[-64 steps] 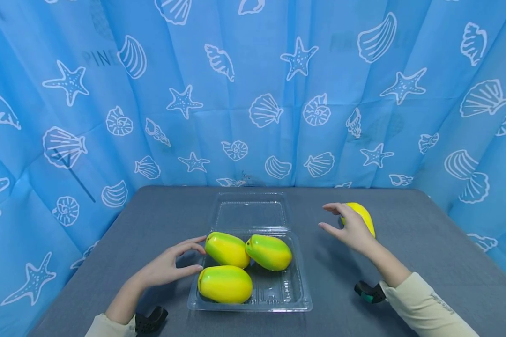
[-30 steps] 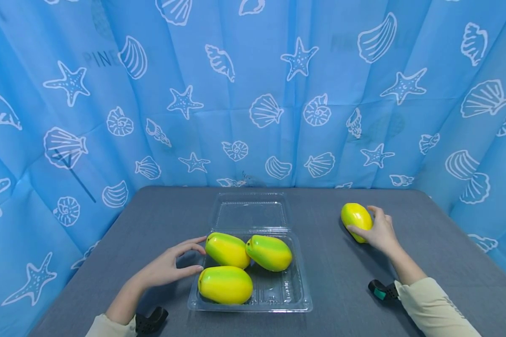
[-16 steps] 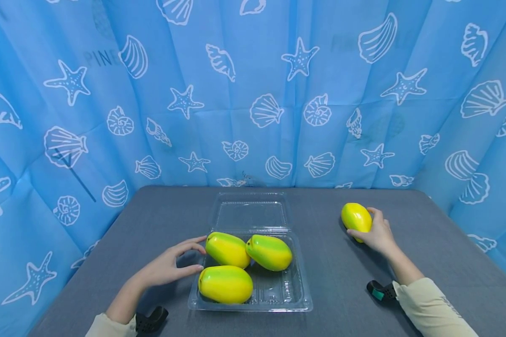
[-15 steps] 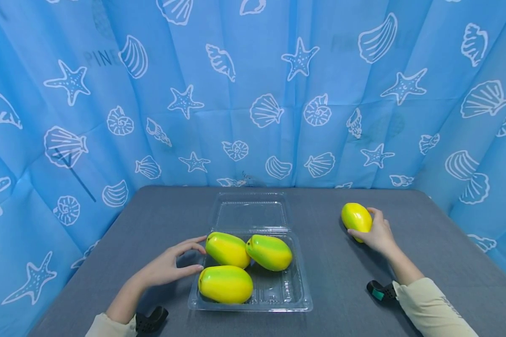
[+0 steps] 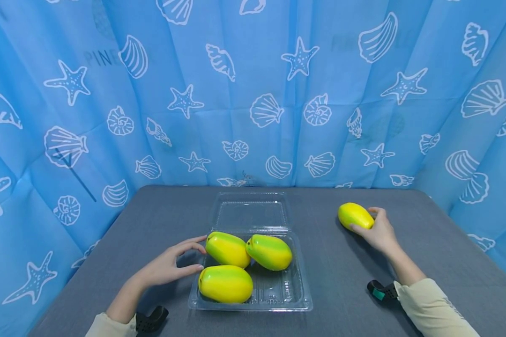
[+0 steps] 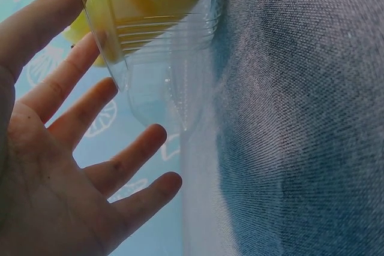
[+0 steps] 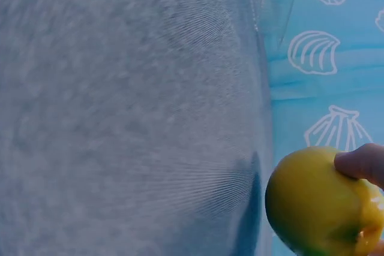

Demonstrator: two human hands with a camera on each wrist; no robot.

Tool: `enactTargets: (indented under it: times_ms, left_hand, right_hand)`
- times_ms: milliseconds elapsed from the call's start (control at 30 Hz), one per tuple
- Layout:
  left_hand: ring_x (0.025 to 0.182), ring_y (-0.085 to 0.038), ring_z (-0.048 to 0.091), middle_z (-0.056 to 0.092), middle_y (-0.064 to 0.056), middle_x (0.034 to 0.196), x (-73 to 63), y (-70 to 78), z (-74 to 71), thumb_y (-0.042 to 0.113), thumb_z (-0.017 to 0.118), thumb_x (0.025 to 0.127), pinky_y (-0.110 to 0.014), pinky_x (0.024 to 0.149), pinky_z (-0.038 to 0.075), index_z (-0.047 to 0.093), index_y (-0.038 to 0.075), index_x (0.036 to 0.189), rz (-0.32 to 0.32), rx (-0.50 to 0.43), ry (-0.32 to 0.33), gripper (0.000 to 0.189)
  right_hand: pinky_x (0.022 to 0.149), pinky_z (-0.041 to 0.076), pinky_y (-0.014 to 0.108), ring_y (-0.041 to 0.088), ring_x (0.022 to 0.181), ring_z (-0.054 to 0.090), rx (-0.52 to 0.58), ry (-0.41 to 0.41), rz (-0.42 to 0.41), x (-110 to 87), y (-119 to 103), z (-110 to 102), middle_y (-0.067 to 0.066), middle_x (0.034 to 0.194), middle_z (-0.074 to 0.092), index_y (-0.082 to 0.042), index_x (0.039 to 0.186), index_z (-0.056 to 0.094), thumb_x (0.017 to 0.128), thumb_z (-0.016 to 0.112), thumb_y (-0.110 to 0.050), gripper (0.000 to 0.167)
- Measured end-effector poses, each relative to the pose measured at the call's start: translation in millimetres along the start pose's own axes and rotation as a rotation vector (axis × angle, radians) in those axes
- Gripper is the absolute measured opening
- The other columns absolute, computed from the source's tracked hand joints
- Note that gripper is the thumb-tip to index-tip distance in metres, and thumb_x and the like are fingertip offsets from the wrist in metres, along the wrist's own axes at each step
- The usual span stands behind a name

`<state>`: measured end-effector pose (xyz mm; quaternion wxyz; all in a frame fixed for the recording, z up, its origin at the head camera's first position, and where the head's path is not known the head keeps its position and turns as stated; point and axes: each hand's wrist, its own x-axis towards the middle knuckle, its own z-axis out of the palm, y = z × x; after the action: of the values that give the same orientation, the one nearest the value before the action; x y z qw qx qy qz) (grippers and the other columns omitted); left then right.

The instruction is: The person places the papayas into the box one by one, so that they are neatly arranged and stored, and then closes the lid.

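In the head view, my right hand [image 5: 379,230] holds a yellow papaya [image 5: 355,216] at the back right, thumb on its near side and fingers behind. The right wrist view shows the thumb pressed on this papaya [image 7: 312,202], its shadow on the cloth beside it. My left hand [image 5: 164,265] rests with spread fingers at the left rim of a clear plastic clamshell box [image 5: 297,281]. In the left wrist view its fingertips are right at the box wall [image 6: 162,82]. Three yellow-green papayas lie in the box: back left [image 5: 227,249], back right [image 5: 269,252], front left [image 5: 225,284].
The box's lid [image 5: 251,213] lies folded back behind it on the grey cloth-covered table [image 5: 329,290]. A blue curtain [image 5: 253,93] with white shells and starfish hangs along the back and sides. Black wrist mounts [image 5: 381,291] hang below both wrists.
My right hand has gone from in front of the loose papaya to its right side and taken hold. The papaya has turned, its far end swinging left. My left hand has stayed put.
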<state>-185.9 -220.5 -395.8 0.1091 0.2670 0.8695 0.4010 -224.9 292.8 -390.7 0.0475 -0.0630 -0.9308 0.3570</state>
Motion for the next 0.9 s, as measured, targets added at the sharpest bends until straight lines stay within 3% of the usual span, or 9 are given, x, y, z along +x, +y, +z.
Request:
enactTargets:
  times_ms: [533, 767, 900]
  left_hand:
    - [0.137, -0.044, 0.029, 0.034, -0.015, 0.15, -0.5, 0.7, -0.1, 0.03, 0.06, 0.091, -0.069, 0.099, 0.031, 0.056, 0.022, 0.115, 0.008, -0.004, -0.004, 0.026]
    - [0.136, -0.045, 0.029, 0.035, -0.016, 0.149, -0.9, 3.8, 0.3, 0.03, 0.06, 0.091, -0.07, 0.099, 0.031, 0.057, 0.021, 0.115, 0.01, 0.003, -0.001, 0.026]
    - [0.136, -0.047, 0.029, 0.035, -0.017, 0.149, -1.1, 4.4, 0.1, 0.028, 0.06, 0.091, -0.071, 0.098, 0.03, 0.057, 0.02, 0.115, 0.022, 0.005, -0.004, 0.026]
  right_hand:
    - [0.081, 0.042, 0.05, 0.044, 0.11, 0.045, 0.014, 0.114, -0.135, -8.4, -17, -6, 0.034, 0.13, 0.04, 0.007, 0.135, 0.03, 0.087, 0.063, -0.033, 0.071]
    - [0.072, 0.036, 0.035, 0.035, 0.1, 0.042, 0.006, 0.145, -0.192, -12.3, -25, -7, 0.029, 0.122, 0.044, 0.003, 0.136, 0.036, 0.087, 0.064, -0.032, 0.066]
    - [0.072, 0.036, 0.033, 0.033, 0.098, 0.042, 0.007, 0.134, -0.201, -14.7, -31, -9, 0.027, 0.121, 0.044, 0.001, 0.137, 0.037, 0.088, 0.063, -0.034, 0.066]
